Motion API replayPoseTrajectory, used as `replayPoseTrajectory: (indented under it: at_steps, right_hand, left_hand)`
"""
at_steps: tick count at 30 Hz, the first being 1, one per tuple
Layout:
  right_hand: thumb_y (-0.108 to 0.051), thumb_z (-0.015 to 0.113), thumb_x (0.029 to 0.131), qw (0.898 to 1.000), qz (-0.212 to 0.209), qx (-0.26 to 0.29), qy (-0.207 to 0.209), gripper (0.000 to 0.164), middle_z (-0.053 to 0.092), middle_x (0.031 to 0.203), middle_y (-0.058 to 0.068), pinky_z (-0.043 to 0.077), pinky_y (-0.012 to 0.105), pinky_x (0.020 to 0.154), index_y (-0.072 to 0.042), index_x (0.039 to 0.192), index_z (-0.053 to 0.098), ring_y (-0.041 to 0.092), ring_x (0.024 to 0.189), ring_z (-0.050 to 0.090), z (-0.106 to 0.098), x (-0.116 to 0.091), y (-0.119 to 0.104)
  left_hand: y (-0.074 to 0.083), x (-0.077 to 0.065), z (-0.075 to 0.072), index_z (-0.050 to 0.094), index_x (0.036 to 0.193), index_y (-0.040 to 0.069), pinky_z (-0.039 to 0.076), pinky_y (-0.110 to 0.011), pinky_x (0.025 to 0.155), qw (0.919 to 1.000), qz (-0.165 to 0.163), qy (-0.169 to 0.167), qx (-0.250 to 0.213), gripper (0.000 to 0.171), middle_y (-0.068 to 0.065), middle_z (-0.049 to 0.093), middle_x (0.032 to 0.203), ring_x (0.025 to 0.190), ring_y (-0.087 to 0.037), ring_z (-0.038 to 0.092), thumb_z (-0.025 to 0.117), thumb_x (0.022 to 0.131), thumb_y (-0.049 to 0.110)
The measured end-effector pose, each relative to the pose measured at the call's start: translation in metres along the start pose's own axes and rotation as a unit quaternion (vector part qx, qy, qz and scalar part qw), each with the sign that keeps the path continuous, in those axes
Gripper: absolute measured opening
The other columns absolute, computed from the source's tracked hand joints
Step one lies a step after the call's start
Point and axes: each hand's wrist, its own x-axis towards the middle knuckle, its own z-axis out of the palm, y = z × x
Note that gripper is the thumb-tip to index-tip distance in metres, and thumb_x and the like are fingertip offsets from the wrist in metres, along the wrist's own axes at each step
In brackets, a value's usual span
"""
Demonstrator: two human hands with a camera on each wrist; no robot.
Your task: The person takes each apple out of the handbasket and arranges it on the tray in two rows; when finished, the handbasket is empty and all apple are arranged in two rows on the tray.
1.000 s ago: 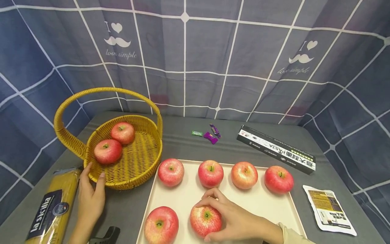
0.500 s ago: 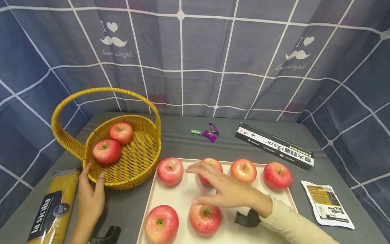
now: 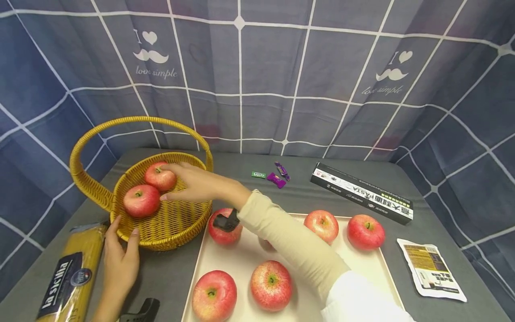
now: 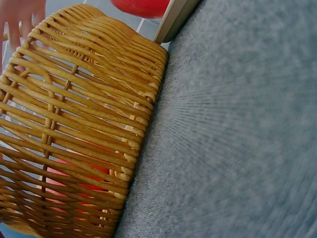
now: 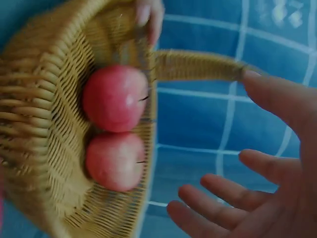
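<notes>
A yellow woven basket with a tall handle stands at the left, holding two red apples, a front apple and a rear apple. My left hand grips its near rim with thumb and fingertips. My right hand is over the basket, right of the apples, its fingers spread and nothing held; the right wrist view confirms the gap to the fruit. A cream tray carries several more apples, including a speckled apple. The right forearm hides part of the tray and most of one back-row apple.
A bag of spaghetti lies left of my left hand. Behind the tray are small wrapped candies and a long black pasta box. At the right lies a white sauce pouch. A blue checked curtain hangs behind.
My right hand has let go of the speckled apple, which stays on the tray, and moved left and away over the basket. The left hand keeps its place at the rim.
</notes>
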Motion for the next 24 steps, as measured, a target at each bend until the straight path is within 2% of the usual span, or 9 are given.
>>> replayPoseTrajectory:
  at_steps: [4,8,13,18,22,24]
  right_hand:
    - [-0.049,0.055,0.084,0.999,0.051,0.013,-0.006,0.071,0.037,0.142,-0.002,0.027,0.021,0.107,-0.018,0.142,0.027,0.01,0.133,0.03,0.014,0.042,0.002]
    - [-0.045,0.057,0.083,0.994,0.091,0.055,0.008,0.072,0.04,0.141,-0.002,0.029,0.018,0.105,-0.014,0.141,0.028,0.008,0.131,0.034,0.037,0.065,0.006]
    - [-0.043,0.061,0.082,0.983,0.113,0.145,-0.003,0.081,0.03,0.147,-0.004,0.029,0.019,0.105,-0.015,0.145,0.018,0.007,0.133,0.031,0.065,0.073,-0.001]
    - [-0.039,0.063,0.081,0.966,0.118,0.229,-0.01,0.087,0.018,0.15,-0.01,0.027,0.02,0.107,-0.021,0.146,0.008,0.003,0.135,0.023,0.079,0.075,-0.008]
    - [-0.041,0.067,0.076,0.957,0.131,0.256,-0.03,0.098,0.01,0.15,-0.013,0.029,0.022,0.106,-0.029,0.145,-0.001,0.002,0.135,0.02,0.088,0.075,-0.007]
    - [-0.043,0.07,0.073,0.957,0.135,0.253,-0.032,0.103,0.01,0.15,-0.012,0.029,0.023,0.106,-0.032,0.145,-0.004,0.003,0.135,0.02,0.09,0.076,-0.006]
  left_hand:
    - [0.001,-0.001,-0.001,0.023,0.143,0.011,0.014,-0.051,0.11,1.0,0.002,-0.001,0.001,0.055,-0.025,0.027,0.143,0.135,-0.037,0.02,0.043,0.093,0.02]
    - [0.002,-0.001,-0.002,0.022,0.143,0.011,0.014,-0.053,0.109,1.0,-0.001,-0.006,0.003,0.055,-0.024,0.026,0.144,0.135,-0.036,0.019,0.043,0.093,0.021]
    - [0.003,-0.003,-0.003,0.022,0.143,0.01,0.015,-0.057,0.107,0.9999,-0.004,-0.008,0.005,0.055,-0.025,0.025,0.144,0.135,-0.038,0.019,0.043,0.093,0.021]
    - [0.004,-0.003,-0.006,0.021,0.143,0.008,0.015,-0.058,0.106,0.9999,-0.001,-0.01,0.01,0.056,-0.027,0.024,0.144,0.134,-0.04,0.019,0.043,0.094,0.022]
    - [0.005,-0.002,-0.006,0.02,0.143,0.008,0.015,-0.06,0.105,0.9997,-0.001,-0.021,0.014,0.056,-0.027,0.023,0.144,0.134,-0.041,0.018,0.043,0.094,0.023]
    - [0.005,-0.002,-0.005,0.02,0.143,0.008,0.015,-0.06,0.105,0.9997,0.002,-0.021,0.011,0.057,-0.027,0.022,0.144,0.134,-0.041,0.018,0.044,0.094,0.023]
